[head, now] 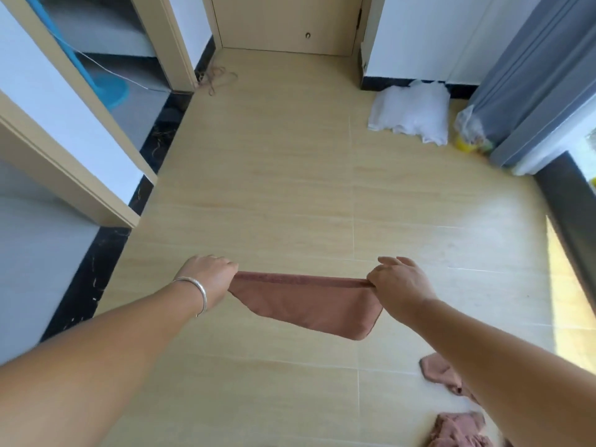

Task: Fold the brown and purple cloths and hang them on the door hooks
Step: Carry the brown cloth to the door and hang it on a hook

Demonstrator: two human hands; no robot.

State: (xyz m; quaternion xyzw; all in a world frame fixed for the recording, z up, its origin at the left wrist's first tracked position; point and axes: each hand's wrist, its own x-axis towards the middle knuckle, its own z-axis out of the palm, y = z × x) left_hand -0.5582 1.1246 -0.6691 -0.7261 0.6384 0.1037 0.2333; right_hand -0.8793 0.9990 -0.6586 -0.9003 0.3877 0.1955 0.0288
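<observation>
The left hand (208, 275), a bangle (197, 293) on its wrist, and the right hand (398, 285) each pinch an upper corner of the brown cloth (306, 303), stretched folded between them above the tiled floor (274, 188). More crumpled cloths (458, 429) lie lower right, a closed door (287, 24) stands ahead.

brown cloth (306, 304) folded, stretched taut, hanging midair above floor
</observation>
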